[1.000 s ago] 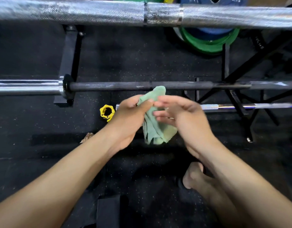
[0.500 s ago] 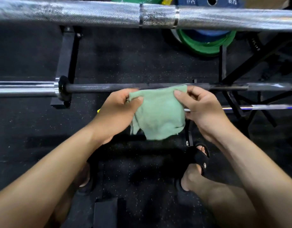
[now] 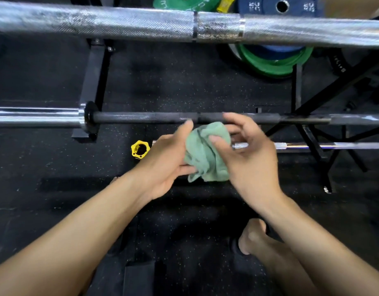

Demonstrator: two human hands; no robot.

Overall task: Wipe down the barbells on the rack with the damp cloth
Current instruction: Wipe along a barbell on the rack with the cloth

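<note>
- Green terry cloth (image 3: 206, 151), bunched into a loose wad, sits between the two hands near the middle of the view, just toward 6 o'clock of the black barbell (image 3: 145, 117) and apart from it.
- Left hand (image 3: 165, 165) cups the cloth from the 9 o'clock side; its fingers (image 3: 186, 167) curl under the wad and the thumb reaches up along the cloth's edge toward the bar.
- Right hand (image 3: 251, 159) closes on the cloth from the 3 o'clock side, thumb pressed onto the front of the fabric; its other fingers are spread and somewhat blurred, so how far they wrap behind the cloth cannot be told.
- Black barbell runs 9 to 3 o'clock across the view, with a dark collar and a shiny chrome sleeve (image 3: 34, 118) at its 9 o'clock end.
- Toward 12 o'clock, a thick knurled silver barbell (image 3: 120, 23) spans the whole width.
- Toward 3 o'clock of the hands, a thin chrome bar (image 3: 312, 145) lies lower down, partly hidden by the right hand.
- Yellow barbell clamp (image 3: 140, 149) lies on the floor at 9 o'clock of the left hand.
- Green weight plates (image 3: 269, 64) and a blue plate (image 3: 280, 6) are at 1 o'clock, beyond the silver bar.
- Black speckled rubber floor (image 3: 173, 82) lies under everything; a bare foot (image 3: 251, 236) shows at 5 o'clock.
</note>
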